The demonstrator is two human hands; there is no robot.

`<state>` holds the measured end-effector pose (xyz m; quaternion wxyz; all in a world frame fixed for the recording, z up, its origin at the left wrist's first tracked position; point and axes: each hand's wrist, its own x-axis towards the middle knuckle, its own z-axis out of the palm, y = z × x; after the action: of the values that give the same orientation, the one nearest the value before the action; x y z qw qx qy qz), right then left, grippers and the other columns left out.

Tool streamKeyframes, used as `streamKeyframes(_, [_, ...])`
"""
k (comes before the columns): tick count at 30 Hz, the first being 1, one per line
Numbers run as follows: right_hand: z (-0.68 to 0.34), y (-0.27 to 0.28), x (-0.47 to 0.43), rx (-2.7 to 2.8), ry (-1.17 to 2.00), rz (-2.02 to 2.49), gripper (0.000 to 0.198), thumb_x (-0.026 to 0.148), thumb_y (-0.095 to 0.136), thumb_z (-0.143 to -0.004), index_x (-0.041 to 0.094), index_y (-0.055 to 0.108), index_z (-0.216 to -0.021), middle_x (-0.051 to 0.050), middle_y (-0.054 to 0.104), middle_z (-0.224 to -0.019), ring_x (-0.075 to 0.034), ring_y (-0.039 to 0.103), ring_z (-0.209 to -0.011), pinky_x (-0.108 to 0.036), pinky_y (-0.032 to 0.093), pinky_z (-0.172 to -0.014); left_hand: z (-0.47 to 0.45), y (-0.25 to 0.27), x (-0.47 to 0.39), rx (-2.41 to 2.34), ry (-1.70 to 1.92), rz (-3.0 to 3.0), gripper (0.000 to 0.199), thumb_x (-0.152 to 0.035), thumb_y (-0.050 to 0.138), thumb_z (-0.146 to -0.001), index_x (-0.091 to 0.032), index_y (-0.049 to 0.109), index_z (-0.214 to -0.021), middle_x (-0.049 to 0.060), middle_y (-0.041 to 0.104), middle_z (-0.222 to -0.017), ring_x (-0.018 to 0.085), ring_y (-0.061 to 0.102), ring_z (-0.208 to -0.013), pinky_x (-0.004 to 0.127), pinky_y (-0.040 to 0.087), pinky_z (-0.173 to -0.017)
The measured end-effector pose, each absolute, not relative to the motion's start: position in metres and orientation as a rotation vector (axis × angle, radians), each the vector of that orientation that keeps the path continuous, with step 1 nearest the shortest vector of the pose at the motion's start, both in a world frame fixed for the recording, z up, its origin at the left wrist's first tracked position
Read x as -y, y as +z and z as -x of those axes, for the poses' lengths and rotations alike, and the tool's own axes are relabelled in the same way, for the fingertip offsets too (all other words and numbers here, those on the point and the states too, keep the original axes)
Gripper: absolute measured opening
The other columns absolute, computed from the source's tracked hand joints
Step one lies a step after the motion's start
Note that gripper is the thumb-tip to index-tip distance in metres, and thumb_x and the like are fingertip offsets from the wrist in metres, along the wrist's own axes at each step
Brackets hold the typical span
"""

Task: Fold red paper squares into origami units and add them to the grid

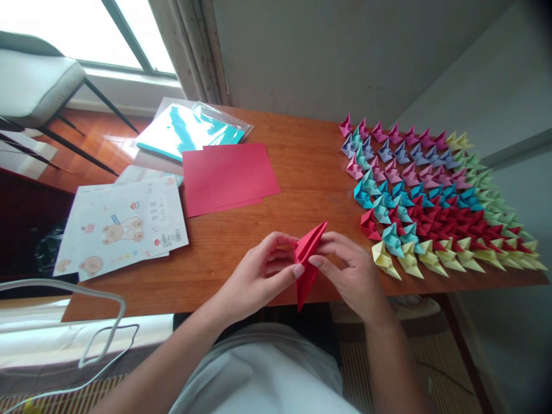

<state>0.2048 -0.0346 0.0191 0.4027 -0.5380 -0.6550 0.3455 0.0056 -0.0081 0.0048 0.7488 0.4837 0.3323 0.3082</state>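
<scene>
A red folded-paper boat (307, 253), long and pointed at both ends, is held up over the front edge of the table. My left hand (267, 267) pinches its left side between thumb and fingers. On the other side, my right hand (347, 264) grips it near the upper half, thumb in front and fingers behind. The paper is tilted, one tip pointing up and right, the other down. Parts of its folds are hidden by my fingers.
Rows of small origami boats (431, 218) in many colours cover the table's right side. Red paper sheets (233, 178) lie left of centre. Behind them is a turquoise paper pack (190, 135); printed bear sheets (125, 227) lie at left. A chair (38, 86) stands beyond.
</scene>
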Motion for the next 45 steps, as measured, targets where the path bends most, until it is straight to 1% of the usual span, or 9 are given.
streamKeyframes(8, [-0.195, 0.027, 0.038, 1.644, 0.792, 1.464, 0.011, 0.018, 0.064, -0.093, 0.024, 0.071, -0.097, -0.002, 0.071, -0.102, -0.017, 0.066, -0.096, -0.028, 0.052, -0.085, -0.005, 0.007, 0.010, -0.792, 0.717, -1.222, 0.027, -0.032, 0.065, -0.094, -0.019, 0.055, -0.116, 0.012, 0.061, -0.130, 0.022, 0.066, -0.112, 0.038, 0.056, -0.100])
streamKeyframes(14, [-0.180, 0.025, 0.048, 1.613, 0.676, 1.568, 0.028, 0.013, 0.060, -0.087, 0.021, 0.062, -0.114, -0.005, 0.066, -0.111, -0.018, 0.064, -0.098, -0.028, 0.053, -0.086, -0.007, 0.007, 0.015, -1.034, 0.793, -1.701, 0.026, -0.030, 0.065, -0.092, -0.022, 0.057, -0.115, 0.012, 0.052, -0.140, 0.021, 0.066, -0.108, 0.037, 0.056, -0.098])
streamKeyframes(23, [-0.178, 0.021, 0.049, 1.530, 0.708, 1.643, 0.020, 0.015, 0.059, -0.085, 0.022, 0.067, -0.102, -0.005, 0.069, -0.098, -0.020, 0.067, -0.090, -0.030, 0.056, -0.081, -0.009, 0.004, 0.019, -1.144, 0.847, -2.101, 0.031, -0.027, 0.062, -0.092, -0.021, 0.052, -0.120, 0.015, 0.050, -0.146, 0.027, 0.057, -0.129, 0.037, 0.050, -0.104])
streamKeyframes(28, [-0.181, 0.013, 0.045, 1.490, 0.873, 1.554, 0.031, 0.016, 0.062, -0.085, 0.023, 0.069, -0.115, -0.007, 0.069, -0.119, -0.022, 0.064, -0.113, -0.035, 0.052, -0.100, -0.009, 0.005, 0.021, -1.113, 0.870, -2.155, 0.031, -0.020, 0.058, -0.092, -0.021, 0.050, -0.122, 0.016, 0.049, -0.147, 0.027, 0.053, -0.133, 0.037, 0.049, -0.105])
streamKeyframes(31, [-0.184, 0.007, 0.043, 1.479, 0.951, 1.534, 0.036, 0.018, 0.065, -0.085, 0.022, 0.067, -0.120, -0.008, 0.067, -0.125, -0.023, 0.063, -0.119, -0.038, 0.049, -0.106, -0.008, 0.009, 0.021, -1.074, 0.853, -2.080, 0.029, -0.021, 0.060, -0.092, -0.021, 0.052, -0.120, 0.015, 0.050, -0.146, 0.025, 0.054, -0.132, 0.036, 0.049, -0.106])
streamKeyframes(34, [-0.186, 0.003, 0.042, 1.412, 1.084, 1.474, 0.039, 0.016, 0.064, -0.084, 0.023, 0.066, -0.123, -0.008, 0.069, -0.125, -0.023, 0.067, -0.113, -0.036, 0.056, -0.097, -0.006, 0.010, 0.020, -1.009, 0.824, -1.959, 0.029, -0.024, 0.063, -0.091, -0.021, 0.054, -0.118, 0.014, 0.051, -0.143, 0.025, 0.055, -0.130, 0.037, 0.049, -0.105])
streamKeyframes(37, [-0.185, 0.004, 0.043, 1.356, 1.102, 1.450, 0.033, 0.020, 0.063, -0.085, 0.023, 0.069, -0.118, -0.007, 0.073, -0.116, -0.023, 0.071, -0.102, -0.034, 0.060, -0.085, -0.003, 0.009, 0.019, -0.927, 0.824, -1.826, 0.035, -0.023, 0.062, -0.092, -0.022, 0.051, -0.126, 0.015, 0.050, -0.144, 0.024, 0.059, -0.123, 0.036, 0.053, -0.103])
streamKeyframes(41, [-0.182, 0.007, 0.044, 1.472, 0.893, 1.567, 0.017, 0.019, 0.062, -0.086, 0.022, 0.073, -0.098, -0.006, 0.075, -0.095, -0.022, 0.071, -0.084, -0.029, 0.058, -0.068, -0.002, 0.007, 0.018, -0.880, 0.811, -1.798, 0.050, -0.020, 0.058, -0.093, -0.023, 0.043, -0.141, 0.015, 0.048, -0.147, 0.025, 0.056, -0.128, 0.039, 0.051, -0.107])
streamKeyframes(45, [-0.172, 0.009, 0.048, 1.657, 0.597, 1.648, 0.024, 0.010, 0.056, -0.084, 0.023, 0.069, -0.099, -0.005, 0.072, -0.093, -0.021, 0.069, -0.083, -0.030, 0.056, -0.073, -0.006, 0.006, 0.021, -0.947, 0.803, -1.913, 0.055, -0.020, 0.057, -0.091, -0.022, 0.041, -0.145, 0.015, 0.045, -0.152, 0.029, 0.046, -0.139, 0.043, 0.045, -0.113])
